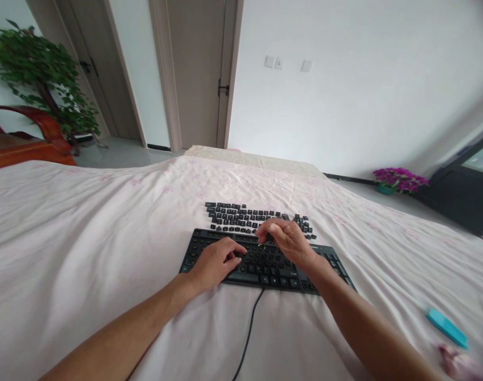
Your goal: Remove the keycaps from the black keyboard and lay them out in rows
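Note:
A black keyboard [261,278] lies on the pink-white cloth, with part of its keys off and bare key mounts showing. My left hand [217,260] rests on its left half, fingers curved, thumb and forefinger a little apart with nothing visible between them. Over the middle of the keyboard, my right hand [291,242] is closed in a pinch; a small shiny tip shows below the fingers, but what it belongs to is hidden. Loose black keycaps [235,217] are laid out in rows just beyond the keyboard, partly covered by my right hand.
The keyboard's cable [249,330] runs toward me across the cloth [106,248]. To the right lies a turquoise object [447,328]. Farther off are a wooden chair [38,127], a leafy plant [38,74], purple flowers [402,179] and a door [196,74].

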`<state>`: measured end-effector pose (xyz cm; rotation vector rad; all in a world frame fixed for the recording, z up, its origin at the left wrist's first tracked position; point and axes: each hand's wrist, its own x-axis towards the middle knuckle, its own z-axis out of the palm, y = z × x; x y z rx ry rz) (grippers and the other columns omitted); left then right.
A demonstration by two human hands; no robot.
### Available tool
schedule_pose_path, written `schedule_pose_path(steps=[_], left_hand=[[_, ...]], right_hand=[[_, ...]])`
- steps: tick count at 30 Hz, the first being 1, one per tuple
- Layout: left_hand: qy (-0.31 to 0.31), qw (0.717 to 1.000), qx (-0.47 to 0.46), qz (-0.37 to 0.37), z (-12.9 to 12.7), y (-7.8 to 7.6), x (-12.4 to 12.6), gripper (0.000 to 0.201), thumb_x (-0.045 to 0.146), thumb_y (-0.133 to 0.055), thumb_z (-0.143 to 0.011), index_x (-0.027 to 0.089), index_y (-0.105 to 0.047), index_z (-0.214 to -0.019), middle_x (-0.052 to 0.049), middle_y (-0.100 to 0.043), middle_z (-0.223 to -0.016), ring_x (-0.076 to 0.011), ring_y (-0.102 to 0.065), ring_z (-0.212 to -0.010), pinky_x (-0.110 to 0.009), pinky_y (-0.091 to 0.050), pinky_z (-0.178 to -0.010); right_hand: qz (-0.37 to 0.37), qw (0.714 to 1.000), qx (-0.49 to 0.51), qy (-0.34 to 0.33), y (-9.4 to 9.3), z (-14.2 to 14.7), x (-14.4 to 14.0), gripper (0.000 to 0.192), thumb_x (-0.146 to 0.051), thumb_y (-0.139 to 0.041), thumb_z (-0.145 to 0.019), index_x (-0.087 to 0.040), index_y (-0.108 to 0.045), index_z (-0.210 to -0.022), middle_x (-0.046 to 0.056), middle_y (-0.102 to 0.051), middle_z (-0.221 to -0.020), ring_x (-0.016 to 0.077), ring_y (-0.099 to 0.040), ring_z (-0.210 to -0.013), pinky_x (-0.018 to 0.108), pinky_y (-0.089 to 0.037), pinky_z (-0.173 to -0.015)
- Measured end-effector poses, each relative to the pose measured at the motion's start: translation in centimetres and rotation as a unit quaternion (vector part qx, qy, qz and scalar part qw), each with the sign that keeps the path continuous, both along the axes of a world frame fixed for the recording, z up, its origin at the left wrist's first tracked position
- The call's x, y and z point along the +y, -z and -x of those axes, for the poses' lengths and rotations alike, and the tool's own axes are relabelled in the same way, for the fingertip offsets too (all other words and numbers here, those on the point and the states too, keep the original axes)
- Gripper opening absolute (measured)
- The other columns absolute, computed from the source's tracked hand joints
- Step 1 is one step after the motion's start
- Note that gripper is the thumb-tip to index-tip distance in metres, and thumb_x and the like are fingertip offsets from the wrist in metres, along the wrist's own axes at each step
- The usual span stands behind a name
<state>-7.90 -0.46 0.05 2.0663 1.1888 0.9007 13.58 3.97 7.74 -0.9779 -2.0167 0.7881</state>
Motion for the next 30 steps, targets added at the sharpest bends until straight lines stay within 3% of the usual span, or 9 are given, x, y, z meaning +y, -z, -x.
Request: schedule_pose_path(steps=[6,13,16,18,24,30], left_hand=[[0.022,0.998,0.053,0.027,-0.3,-0.8,0.0,0.03,0.022,-0.068,-0.077,0.026,-0.067,-0.107,0.001,-0.063,-0.098,-0.0136,-0.061,-0.079,-0.025,-0.045,-0.072],[0.05,0.992,0.117,0.018,-0.7,-2.1,0.2,0.016,0.022,-0.069,-0.076,0.025,-0.069,-0.091,0.002,-0.06,-0.092,-0.014,-0.06,-0.079,-0.024,-0.041,-0.069],[0.052,0.992,0.111,0.027,-1.1,-2.3,0.1,0.006,0.027,-0.069,-0.076,0.023,-0.067,-0.081,0.003,-0.06,-0.085,-0.0132,-0.058,-0.076,-0.023,-0.038,-0.065],[0.034,0.993,0.099,0.044,-1.4,-2.2,-0.1,0.012,0.032,-0.069,-0.077,0.021,-0.065,-0.076,0.004,-0.061,-0.08,-0.0127,-0.058,-0.072,-0.023,-0.036,-0.062],[-0.019,0.996,0.086,0.025,-2.1,-1.0,-0.6,0.021,0.04,-0.071,-0.075,0.021,-0.064,-0.081,0.004,-0.067,-0.08,-0.0149,-0.062,-0.074,-0.024,-0.034,-0.061],[-0.026,0.995,0.098,-0.015,-2.3,-0.5,-0.7,0.019,0.04,-0.065,-0.081,0.022,-0.068,-0.078,0.003,-0.069,-0.086,-0.0147,-0.063,-0.077,-0.025,-0.035,-0.062]], right_hand=[[0.075,0.991,0.082,-0.078,3.1,0.4,-2.7,0.06,-0.066,-0.043,-0.09,-0.015,-0.071,-0.075,0.004,-0.064,-0.06,0.0124,-0.054,-0.054,0.024,-0.044,-0.056],[0.104,0.983,0.071,-0.134,4.0,0.8,-2.8,0.058,-0.064,-0.045,-0.09,-0.014,-0.073,-0.079,0.004,-0.063,-0.062,0.0128,-0.057,-0.058,0.024,-0.044,-0.059],[0.079,0.985,0.03,-0.151,3.9,1.0,-3.0,0.058,-0.063,-0.042,-0.091,-0.015,-0.073,-0.079,0.004,-0.063,-0.063,0.0129,-0.058,-0.058,0.023,-0.045,-0.059],[0.04,0.986,-0.003,-0.16,3.9,1.2,-3.1,0.058,-0.06,-0.039,-0.095,-0.016,-0.072,-0.076,0.004,-0.065,-0.066,0.0127,-0.06,-0.061,0.023,-0.046,-0.062],[-0.11,0.973,-0.079,-0.185,4.6,2.1,-3.1,0.062,-0.059,-0.026,-0.098,-0.019,-0.067,-0.073,0.005,-0.069,-0.071,0.0134,-0.063,-0.069,0.024,-0.046,-0.068],[-0.147,0.979,-0.018,-0.144,5.6,2.5,-3.4,0.054,-0.047,-0.028,-0.102,-0.019,-0.06,-0.069,0.002,-0.062,-0.063,0.0112,-0.057,-0.058,0.023,-0.044,-0.062]])
